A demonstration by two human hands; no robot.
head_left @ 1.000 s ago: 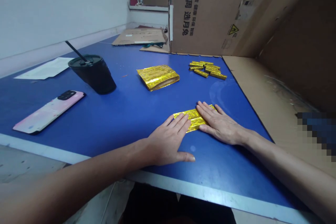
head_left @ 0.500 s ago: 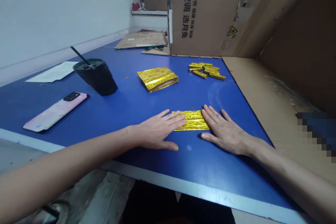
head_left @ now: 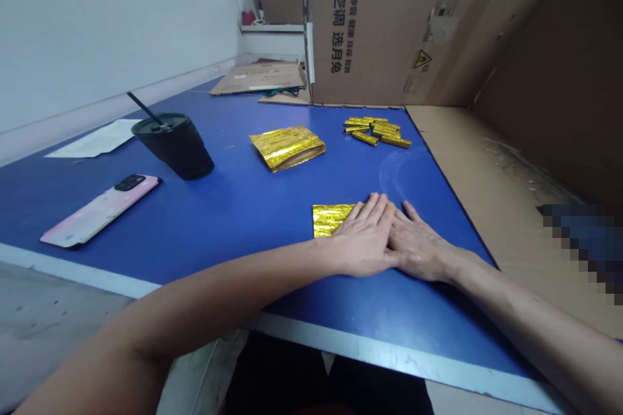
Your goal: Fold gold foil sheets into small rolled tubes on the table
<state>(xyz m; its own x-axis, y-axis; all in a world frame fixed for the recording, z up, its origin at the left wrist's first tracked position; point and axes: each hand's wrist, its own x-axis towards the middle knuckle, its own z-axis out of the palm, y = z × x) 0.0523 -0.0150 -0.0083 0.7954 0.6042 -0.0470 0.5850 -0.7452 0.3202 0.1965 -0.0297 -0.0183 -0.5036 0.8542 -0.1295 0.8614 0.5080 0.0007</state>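
A sheet of shiny gold foil paper (head_left: 331,217) lies flat on the blue table, its left part showing. My left hand (head_left: 365,237) rests flat over the right part of the sheet, fingers stretched out, its fingertips meeting the right hand. Beside it, my right hand (head_left: 418,243) lies flat at the sheet's right end, partly covered by the left hand's fingers. Farther off is a stack of gold foil paper (head_left: 287,146). Several small folded gold strips (head_left: 374,130) are heaped at the back right.
A black cup with a straw (head_left: 178,146) stands at the left, near a pink and white phone (head_left: 100,211) and a white paper (head_left: 95,139). Cardboard panels (head_left: 379,26) rise behind and along the right side. Flat cardboard (head_left: 257,76) lies at the back.
My left hand has slid right across the foil sheet to the right hand, uncovering the sheet's left end. The right hand stays at the right end.
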